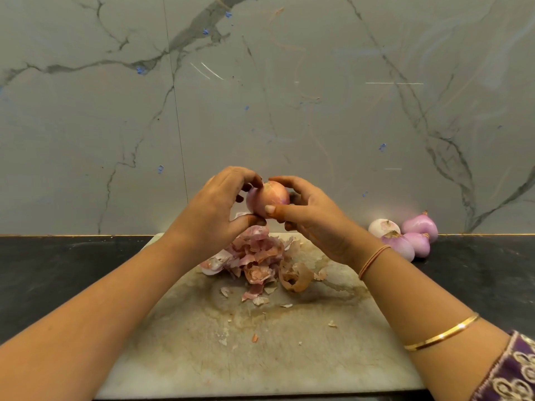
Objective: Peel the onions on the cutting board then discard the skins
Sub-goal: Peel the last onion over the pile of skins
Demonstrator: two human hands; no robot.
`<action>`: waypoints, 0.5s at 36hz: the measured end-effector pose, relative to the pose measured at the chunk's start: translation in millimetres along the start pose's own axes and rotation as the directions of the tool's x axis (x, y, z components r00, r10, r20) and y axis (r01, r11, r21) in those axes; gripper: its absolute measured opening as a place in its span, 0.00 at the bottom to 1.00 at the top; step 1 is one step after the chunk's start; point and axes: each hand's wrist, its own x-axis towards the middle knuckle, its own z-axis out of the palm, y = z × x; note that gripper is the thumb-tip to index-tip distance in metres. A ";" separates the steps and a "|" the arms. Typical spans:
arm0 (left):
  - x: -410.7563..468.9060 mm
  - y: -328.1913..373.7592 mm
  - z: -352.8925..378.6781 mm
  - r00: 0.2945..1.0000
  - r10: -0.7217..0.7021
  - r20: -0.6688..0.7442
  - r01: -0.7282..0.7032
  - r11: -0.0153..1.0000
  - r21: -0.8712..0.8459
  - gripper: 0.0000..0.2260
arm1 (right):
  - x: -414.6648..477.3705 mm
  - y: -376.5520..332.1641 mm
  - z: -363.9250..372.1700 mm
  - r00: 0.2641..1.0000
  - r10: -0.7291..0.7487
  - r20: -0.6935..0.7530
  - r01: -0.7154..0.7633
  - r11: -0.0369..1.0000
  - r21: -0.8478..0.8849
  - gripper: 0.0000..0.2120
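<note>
Closest to us, under our fingers, sits the cutting board [260, 357] with a heap of skins [257, 261]. Above the heap, our left hand [214, 209] and right hand [312, 212] both pinch one onion [267, 198] in the air. It looks smooth, so it could slip and drop into the heap. Loose skins could slide off onto the dark counter [58, 270]. Farther off, past our right fingers, the peeled onions [405, 235] lie by the wall and might roll.
</note>
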 end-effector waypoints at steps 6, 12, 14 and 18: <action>-0.3 -1.7 0.0 1.000 0.015 0.019 -0.016 1.000 0.026 0.19 | 0.4 1.3 1.1 1.000 -0.017 -0.005 0.017 0.999 -0.044 0.24; -0.3 -2.2 0.2 0.999 0.033 0.015 -0.033 0.999 0.039 0.18 | 0.2 1.4 1.3 0.999 -0.036 -0.019 0.035 0.998 -0.053 0.25; -0.3 -1.7 0.0 0.999 0.037 0.010 -0.037 0.998 0.045 0.17 | 0.2 1.6 1.1 0.999 -0.041 -0.024 0.039 0.998 -0.052 0.25; -0.8 -1.6 0.5 0.999 0.038 -0.010 -0.038 0.998 0.042 0.16 | 0.6 1.2 0.4 0.998 -0.050 -0.042 0.048 0.998 -0.050 0.26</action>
